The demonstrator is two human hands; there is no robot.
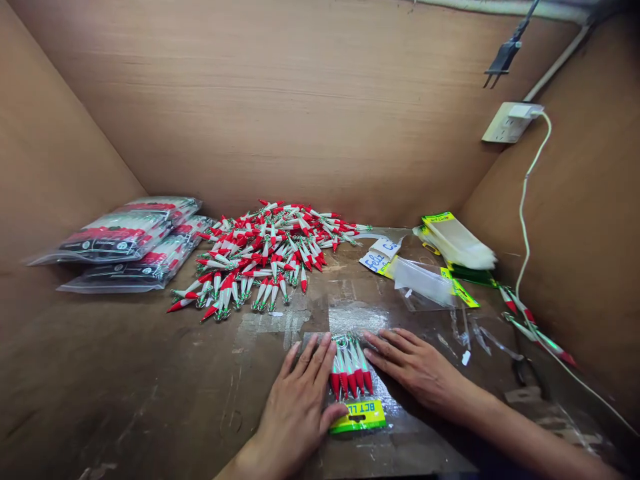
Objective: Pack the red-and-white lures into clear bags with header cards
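On the table in front of me lies a clear plastic bag with a yellow-green header (367, 415), its printing upside down to me. Inside it several red-and-white squid jigs (353, 373) lie side by side, red tips toward me and green hooked ends away. My left hand (303, 393) rests flat along the bag's left side, fingers stretched out, thumb on the header's corner. My right hand (415, 367) lies at the upper right of the bag, fingers extended, fingertips by its edge. Neither hand is closed round anything.
A big pile of loose squid jigs (270, 247) spreads at the back. Packed bags (120, 233) are stacked left. Header bags (455, 240), a plastic sleeve (423, 280) and loose jigs (543, 333) lie right. A white cable (524, 200) runs down from the power socket (507, 123); a black plug (505, 57) hangs above.
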